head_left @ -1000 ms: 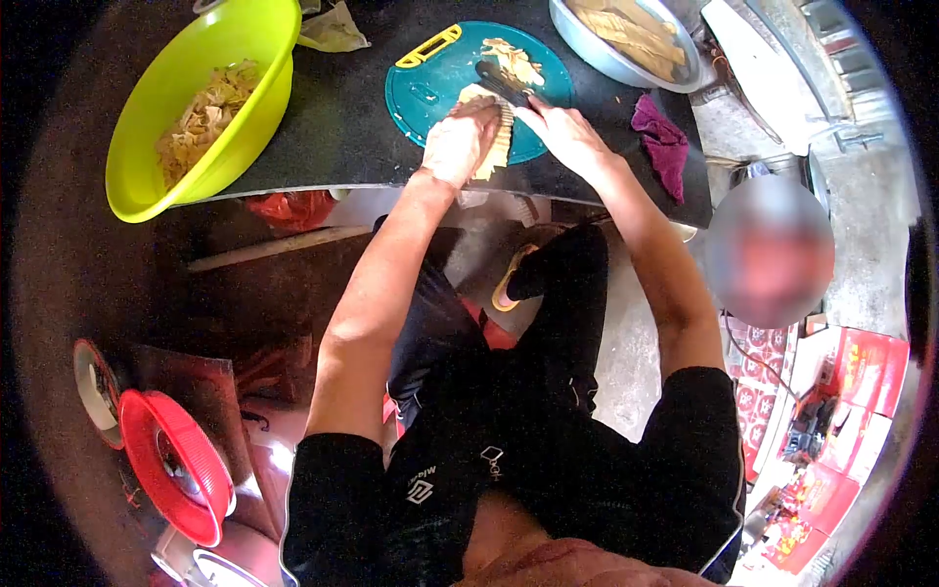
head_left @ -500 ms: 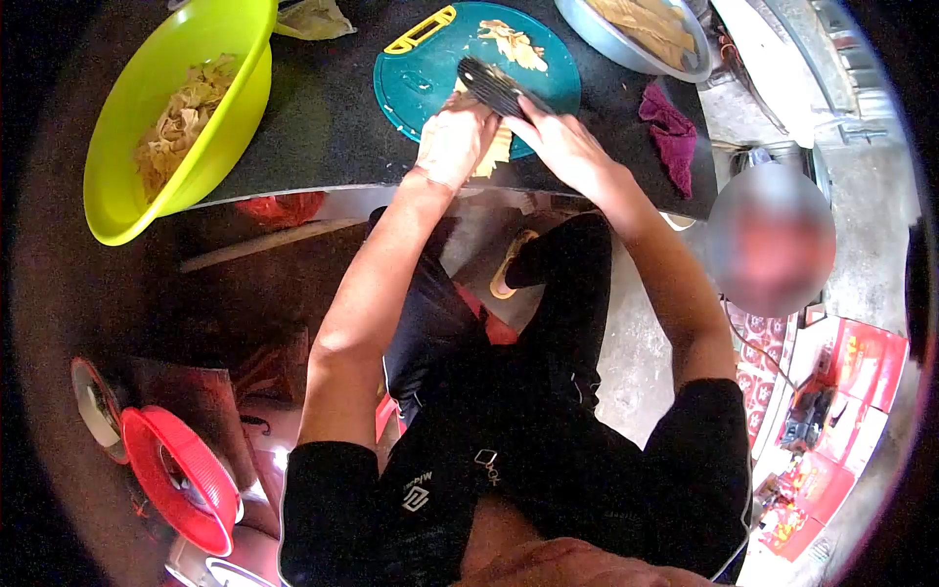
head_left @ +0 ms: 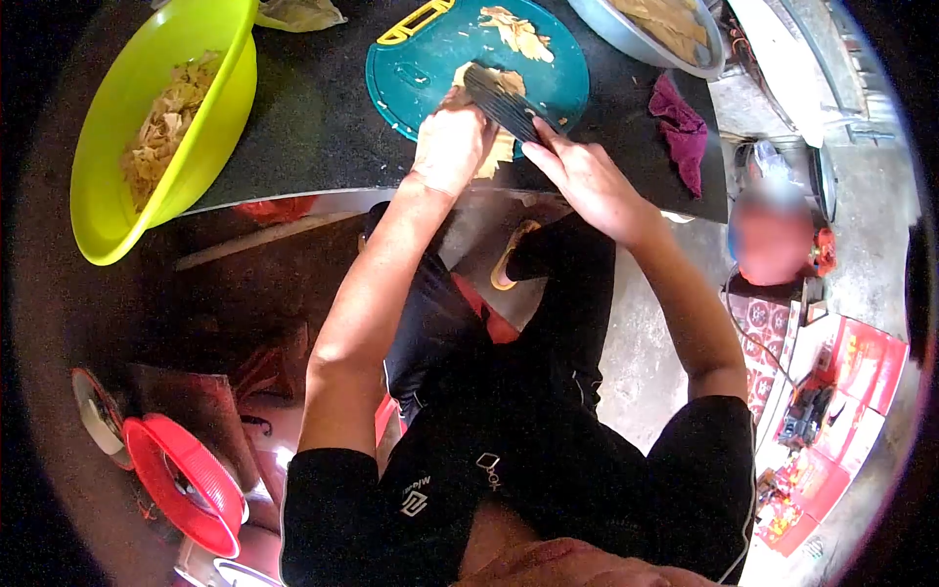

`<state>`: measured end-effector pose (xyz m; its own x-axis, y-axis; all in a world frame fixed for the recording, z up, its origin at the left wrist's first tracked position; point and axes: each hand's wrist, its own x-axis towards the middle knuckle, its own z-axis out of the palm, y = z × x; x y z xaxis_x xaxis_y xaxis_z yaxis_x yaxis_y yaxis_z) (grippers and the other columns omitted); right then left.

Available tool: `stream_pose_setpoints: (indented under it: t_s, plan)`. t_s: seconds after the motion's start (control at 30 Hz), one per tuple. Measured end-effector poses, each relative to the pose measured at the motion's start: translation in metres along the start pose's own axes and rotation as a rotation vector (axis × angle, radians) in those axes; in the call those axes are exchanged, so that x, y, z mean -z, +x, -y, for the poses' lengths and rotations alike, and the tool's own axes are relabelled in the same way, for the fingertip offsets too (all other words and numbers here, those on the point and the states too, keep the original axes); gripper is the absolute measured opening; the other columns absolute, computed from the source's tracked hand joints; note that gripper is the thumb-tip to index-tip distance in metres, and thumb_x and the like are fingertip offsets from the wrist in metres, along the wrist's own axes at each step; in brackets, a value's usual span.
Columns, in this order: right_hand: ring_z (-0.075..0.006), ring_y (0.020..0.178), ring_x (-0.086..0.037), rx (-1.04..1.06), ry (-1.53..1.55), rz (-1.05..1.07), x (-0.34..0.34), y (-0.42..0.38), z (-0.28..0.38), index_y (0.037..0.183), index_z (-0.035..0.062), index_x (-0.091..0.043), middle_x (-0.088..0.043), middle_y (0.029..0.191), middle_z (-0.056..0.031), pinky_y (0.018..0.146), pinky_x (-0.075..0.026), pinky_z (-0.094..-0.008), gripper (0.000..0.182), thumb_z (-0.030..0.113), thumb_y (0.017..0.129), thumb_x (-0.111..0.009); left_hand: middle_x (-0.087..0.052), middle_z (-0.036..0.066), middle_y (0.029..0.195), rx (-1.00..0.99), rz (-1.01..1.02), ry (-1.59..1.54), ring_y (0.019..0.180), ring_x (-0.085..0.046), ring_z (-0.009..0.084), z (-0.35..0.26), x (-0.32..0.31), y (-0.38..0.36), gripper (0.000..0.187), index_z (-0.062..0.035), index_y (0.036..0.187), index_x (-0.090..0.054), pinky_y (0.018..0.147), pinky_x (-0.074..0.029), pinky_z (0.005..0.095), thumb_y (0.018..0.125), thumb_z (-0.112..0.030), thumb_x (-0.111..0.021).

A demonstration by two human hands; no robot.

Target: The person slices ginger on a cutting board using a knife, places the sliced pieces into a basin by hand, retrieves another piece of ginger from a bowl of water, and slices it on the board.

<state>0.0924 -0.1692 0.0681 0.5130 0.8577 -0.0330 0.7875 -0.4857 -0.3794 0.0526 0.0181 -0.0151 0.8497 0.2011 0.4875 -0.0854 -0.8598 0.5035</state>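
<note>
Left hand [head_left: 450, 149] presses the sheet [head_left: 499, 157] onto the board [head_left: 430, 64], limiting slip; right hand [head_left: 590, 188] grips the knife [head_left: 497, 104] (ridged blade) for control

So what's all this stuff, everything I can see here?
Tub: one, lime green, left on counter
Shreds: many, tan, inside tub
Plastic bag: one, pale, beside tub
Cutting board: one, teal, yellow handle, counter
Cut strips: several, pale yellow, board's far side
Food piece: yellowish, count unclear, under left hand
Knife: one, dark, over board
Basin: one, pale blue, right of board
Cloth: one, purple, counter's right end
Counter: one, black, top
Basket: one, red, lower left
Boxes: several, red, lower right
Left hand: one, bare, on food
Right hand: one, bare, holding knife
</note>
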Motion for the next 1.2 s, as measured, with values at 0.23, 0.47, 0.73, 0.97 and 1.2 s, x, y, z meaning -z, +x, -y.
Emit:
stream_pose_setpoints:
  t_s: [0.23, 0.47, 0.73, 0.97, 1.2]
  plan:
    - [-0.0464, 0.094, -0.062, -0.169, 0.107, 0.023, -0.015, 0.064, -0.007, 0.131, -0.0016, -0.047, -0.063, 0.093, -0.0334, 0.084, -0.049, -0.053, 0.06, 0.048, 0.099, -0.04, -0.067, 0.018, 0.079, 0.043, 0.145, 0.098, 0.075, -0.068, 0.0312, -0.001, 0.007, 0.0, 0.021, 0.0001, 0.081, -0.067, 0.067, -0.057, 0.0379, 0.085, -0.02, -0.062]
    - [-0.0469, 0.081, -0.064, -0.112, 0.025, -0.007, -0.008, 0.006, -0.021, 0.13, -0.0047, -0.046, -0.063, 0.081, -0.0322, 0.072, -0.052, -0.0517, 0.056, 0.041, 0.098, -0.047, -0.068, 0.014, 0.089, -0.019, 0.007, 0.035, 0.09, -0.068, 0.0297, -0.002, 0.002, 0.002, 0.016, -0.0042, 0.089, -0.068, 0.087, -0.055, 0.036, 0.086, -0.019, -0.062]
    - [-0.0463, 0.096, -0.061, -0.215, 0.132, 0.045, -0.01, 0.056, -0.018, 0.135, -0.0037, -0.044, -0.061, 0.096, -0.0348, 0.083, -0.049, -0.0467, 0.061, 0.046, 0.099, -0.042, -0.068, 0.011, 0.088, -0.023, 0.002, 0.026, 0.088, -0.067, 0.0255, 0.0, 0.001, -0.001, 0.011, -0.0062, 0.082, -0.069, 0.095, -0.051, 0.0333, 0.083, -0.016, -0.064]
    - [-0.046, 0.089, -0.063, -0.183, 0.068, 0.043, 0.003, 0.011, -0.017, 0.132, -0.0055, -0.044, -0.061, 0.093, -0.035, 0.077, -0.051, -0.0489, 0.057, 0.041, 0.099, -0.044, -0.068, 0.013, 0.095, -0.058, -0.001, -0.001, 0.089, -0.066, 0.0305, -0.007, 0.008, 0.002, 0.013, -0.0051, 0.091, -0.068, 0.083, -0.053, 0.0376, 0.087, -0.015, -0.06]
    - [-0.0458, 0.096, -0.062, -0.148, 0.06, -0.05, -0.015, 0.054, -0.041, 0.131, -0.0044, -0.047, -0.063, 0.096, -0.0323, 0.084, -0.049, -0.0503, 0.059, 0.045, 0.099, -0.041, -0.068, 0.013, 0.101, -0.094, -0.03, -0.074, 0.094, -0.065, 0.0322, -0.004, 0.004, 0.003, 0.014, -0.0037, 0.094, -0.067, 0.081, -0.054, 0.0386, 0.09, -0.015, -0.06]
